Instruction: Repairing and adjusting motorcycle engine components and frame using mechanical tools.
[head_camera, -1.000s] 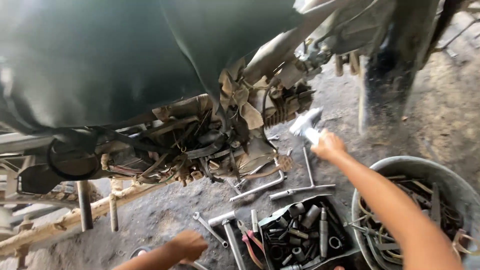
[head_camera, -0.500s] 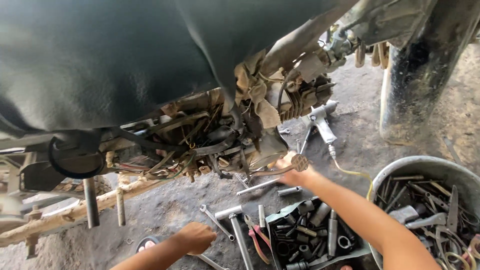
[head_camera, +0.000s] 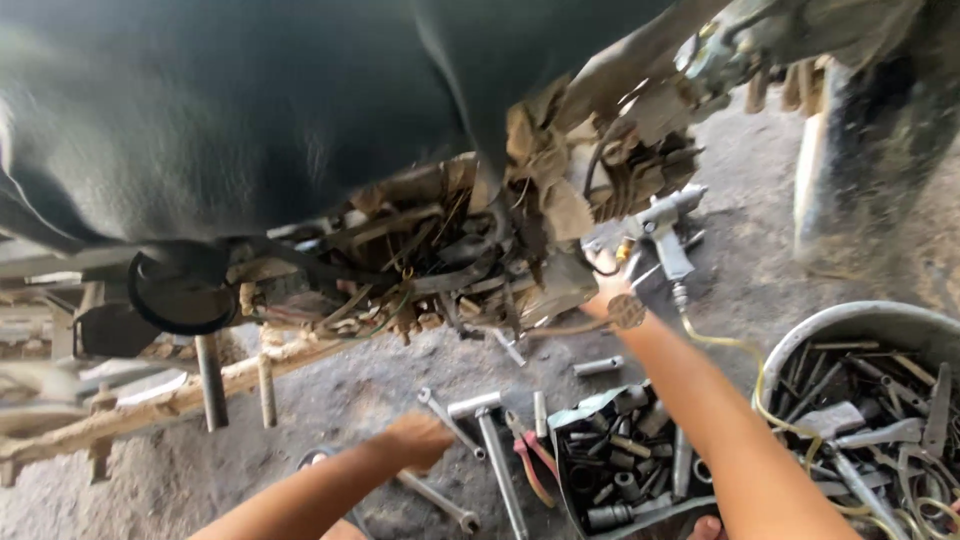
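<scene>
The right hand (head_camera: 607, 288) reaches up against the grimy engine underside (head_camera: 470, 260), fingers curled out of sight (whether they clamp on anything cannot be told). The left hand (head_camera: 420, 440) rests loosely closed on the dirt floor (head_camera: 330, 400), just beside a spanner (head_camera: 447, 421) and a T-handle wrench (head_camera: 490, 440). A socket tray (head_camera: 620, 460) lies between the forearms; an air gun (head_camera: 662, 232) lies near the right hand.
</scene>
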